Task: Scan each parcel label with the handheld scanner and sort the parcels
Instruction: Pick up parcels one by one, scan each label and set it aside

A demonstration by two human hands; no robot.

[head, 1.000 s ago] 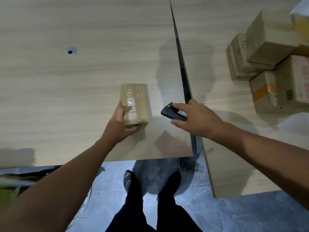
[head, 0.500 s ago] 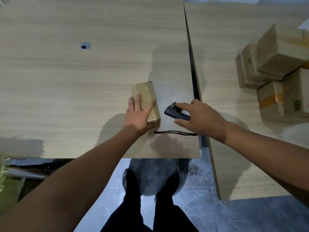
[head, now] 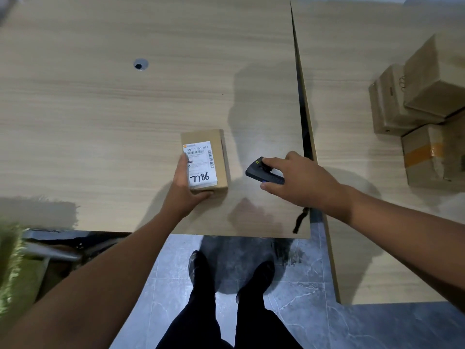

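The small brown cardboard parcel [head: 219,159] lies label-up, apparently resting on the pale wood-grain desk [head: 125,109]. The left hand [head: 181,191] grip clasps its near-left corner. The right hand [head: 302,181] grip wraps the black handheld scanner [head: 259,172]. Expect a rigid, light box; hold opposing side walls, label uncovered.

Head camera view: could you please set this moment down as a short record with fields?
parcel: small brown box, gripped at its near end by the left hand
label: white, facing up, handwritten 7786
scanner: dark, held by the right hand, right of the parcel, not touching it
stacked boxes: on the right table, untouched
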